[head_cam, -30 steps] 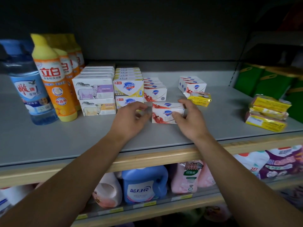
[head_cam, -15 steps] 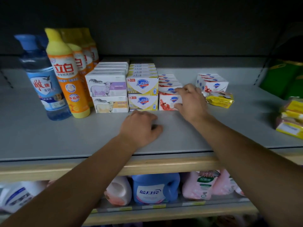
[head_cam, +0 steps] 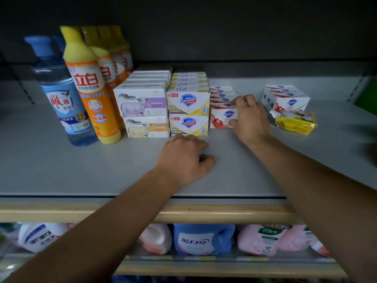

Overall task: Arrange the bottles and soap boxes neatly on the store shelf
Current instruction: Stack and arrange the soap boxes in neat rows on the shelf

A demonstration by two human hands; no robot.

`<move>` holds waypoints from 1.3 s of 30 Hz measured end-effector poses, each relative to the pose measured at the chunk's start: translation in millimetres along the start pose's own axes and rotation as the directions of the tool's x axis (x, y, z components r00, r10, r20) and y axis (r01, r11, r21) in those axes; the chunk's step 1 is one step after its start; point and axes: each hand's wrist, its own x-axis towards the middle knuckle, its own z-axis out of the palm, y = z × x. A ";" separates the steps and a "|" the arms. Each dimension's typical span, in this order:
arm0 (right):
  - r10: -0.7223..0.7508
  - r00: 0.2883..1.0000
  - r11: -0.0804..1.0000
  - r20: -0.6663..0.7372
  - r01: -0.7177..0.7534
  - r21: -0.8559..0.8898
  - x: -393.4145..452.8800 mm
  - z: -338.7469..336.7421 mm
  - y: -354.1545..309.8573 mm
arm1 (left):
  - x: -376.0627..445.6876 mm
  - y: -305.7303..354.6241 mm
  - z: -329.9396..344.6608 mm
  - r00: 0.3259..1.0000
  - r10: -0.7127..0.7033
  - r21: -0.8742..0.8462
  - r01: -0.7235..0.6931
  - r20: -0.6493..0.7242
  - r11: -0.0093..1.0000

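My right hand grips the right end of a red-and-white soap box, which stands at the front of a row of like boxes next to the yellow Safeguard stack. My left hand rests on the grey shelf in front of the stacks, fingers curled under, holding nothing. To the left stand the sheep-print soap boxes, orange-yellow bottles and a blue bottle. More red-and-white boxes sit apart at the right.
A torn yellow soap packet lies to the right of my right hand. On the lower shelf are blue and pink detergent containers. A green item sits at the far right edge.
My right hand carried the red-and-white box back from the open shelf and set it at the front of its row. My left hand let go of it and came to rest on the shelf.
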 end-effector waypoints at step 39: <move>0.002 0.612 -0.087 0.791 -0.788 0.610 -93.1 -106.3 54.1 | 57.6 63.6 12.3 0.949 0.312 -0.773 -0.172 0.036 0.610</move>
